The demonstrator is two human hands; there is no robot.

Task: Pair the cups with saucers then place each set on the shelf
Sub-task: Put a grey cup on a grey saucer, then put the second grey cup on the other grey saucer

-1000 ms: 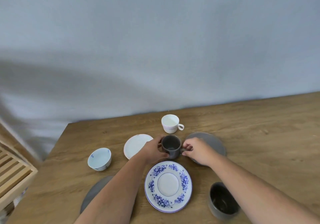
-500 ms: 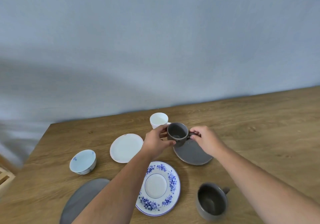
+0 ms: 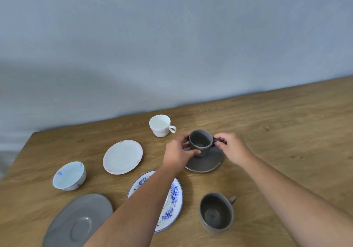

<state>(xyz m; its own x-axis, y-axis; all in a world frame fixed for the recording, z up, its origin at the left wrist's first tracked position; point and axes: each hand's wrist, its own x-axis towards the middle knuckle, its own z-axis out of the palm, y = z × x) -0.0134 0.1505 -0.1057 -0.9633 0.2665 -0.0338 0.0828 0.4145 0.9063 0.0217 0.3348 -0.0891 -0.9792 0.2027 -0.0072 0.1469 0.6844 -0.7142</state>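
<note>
A small grey cup [image 3: 200,142] stands on a small grey saucer [image 3: 208,162] at the middle of the table. My left hand [image 3: 176,154] grips the cup's left side, and my right hand [image 3: 232,149] pinches its handle. A larger grey cup [image 3: 216,212] stands near the front right. A white cup [image 3: 161,125] sits at the back. A white saucer [image 3: 122,157], a blue-flowered saucer [image 3: 173,197] partly under my left arm, a big grey saucer [image 3: 78,222] and a pale blue handleless cup [image 3: 69,175] lie to the left.
The wooden table [image 3: 286,132] meets a grey-blue wall at the back. Its left edge runs close to the pale blue cup. The shelf is out of view.
Both hands have carried the small grey cup from in front of the white cup to the right and onto the small grey saucer. The camera has swung right, and the shelf has left the view.
</note>
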